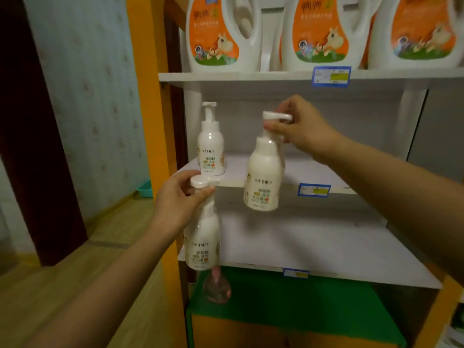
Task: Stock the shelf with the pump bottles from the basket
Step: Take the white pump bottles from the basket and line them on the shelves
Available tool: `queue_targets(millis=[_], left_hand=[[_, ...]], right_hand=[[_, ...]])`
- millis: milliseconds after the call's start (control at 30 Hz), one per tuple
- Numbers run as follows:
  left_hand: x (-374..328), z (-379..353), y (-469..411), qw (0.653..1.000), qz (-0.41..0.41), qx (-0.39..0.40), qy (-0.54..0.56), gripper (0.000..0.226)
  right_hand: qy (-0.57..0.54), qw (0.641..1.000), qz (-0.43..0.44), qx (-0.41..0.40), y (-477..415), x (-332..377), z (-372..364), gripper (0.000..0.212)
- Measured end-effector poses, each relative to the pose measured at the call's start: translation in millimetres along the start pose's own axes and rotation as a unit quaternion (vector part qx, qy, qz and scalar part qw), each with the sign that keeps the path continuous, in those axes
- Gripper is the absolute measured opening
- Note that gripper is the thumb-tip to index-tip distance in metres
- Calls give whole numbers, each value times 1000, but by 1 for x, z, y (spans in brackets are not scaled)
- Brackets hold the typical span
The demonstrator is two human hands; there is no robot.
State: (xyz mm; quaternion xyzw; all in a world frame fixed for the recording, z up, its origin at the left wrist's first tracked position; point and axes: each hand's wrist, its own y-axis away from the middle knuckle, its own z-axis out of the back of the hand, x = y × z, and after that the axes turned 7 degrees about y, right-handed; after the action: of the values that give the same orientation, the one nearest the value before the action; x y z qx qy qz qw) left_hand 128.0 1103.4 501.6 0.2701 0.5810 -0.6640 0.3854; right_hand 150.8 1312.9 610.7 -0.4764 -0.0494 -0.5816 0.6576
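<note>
Wood floor (pixel 75 285) runs along the left side, w/ pale patterned wallpaper (pixel 88 96) and a dark door frame (pixel 32 146) beyond it. An orange post (pixel 148 121) stands at the left edge of the shelf unit.

Closest is the left hand (pixel 175 204). Its fingers are curled round the neck of a white pump bottle (pixel 202 242), just under the round pump top, thumb pressed on the front. That bottle hangs straight down in the air, in front of the left end of the lower shelf (pixel 313 244). Below it sits a clear small bottle (pixel 216 287), blurry, near a green ledge (pixel 288 305).

A bit further in, the right hand (pixel 301 129) pinches the neck of a second pump bottle (pixel 263 177), fingers bunched tight under the pump head. This one tilts a little and hangs in front of the edge of the middle shelf (pixel 313 169), not touching it.

Further back, a third pump bottle (pixel 211 146) stands upright on the middle shelf, at the left end, near the back. Blue price tags (pixel 313 190) are stuck on the shelf edges.

Farthest up, big white jugs (pixel 223 33) w/ orange labels stand in a row on the top shelf (pixel 238 76). No basket in view, so can't tell where it is.
</note>
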Motion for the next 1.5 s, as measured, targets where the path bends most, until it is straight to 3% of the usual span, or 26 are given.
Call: queue_targets(millis=[200,367,800,900,967,1067,1100,1167,1267,1333,1500], left_hand=[[-27,11,-34,999,15,-2,28,45],[-41,14,-54,999,15,-13,50,46],[-37,21,-62,998,12,4,57,48],[-42,20,-58,998,9,6,56,46],[-47,18,-55,998,11,13,61,40],[-52,12,-50,997,4,21,72,37],[-53,9,-49,997,2,24,73,38],[-55,3,-45,997,-3,34,75,36],[-57,-8,-41,995,3,46,93,29],[-61,-18,-39,994,9,58,93,32],[-76,-45,-36,988,6,98,118,35]], right_hand=[[4,999,7,-49,-47,10,-14,28],[4,997,6,-74,-73,4,-36,35],[50,998,15,21,-113,-21,-63,39],[56,998,10,40,-109,-24,-64,51],[77,996,33,-17,-92,-26,-68,62],[17,986,83,-140,-40,-32,-70,45],[-35,990,76,-117,-19,-35,-70,38],[-131,991,26,16,25,-41,-71,36],[-186,965,-43,182,79,-45,-78,68],[-199,958,-56,197,93,-47,-81,73],[-175,973,-67,135,86,-62,-66,62]])
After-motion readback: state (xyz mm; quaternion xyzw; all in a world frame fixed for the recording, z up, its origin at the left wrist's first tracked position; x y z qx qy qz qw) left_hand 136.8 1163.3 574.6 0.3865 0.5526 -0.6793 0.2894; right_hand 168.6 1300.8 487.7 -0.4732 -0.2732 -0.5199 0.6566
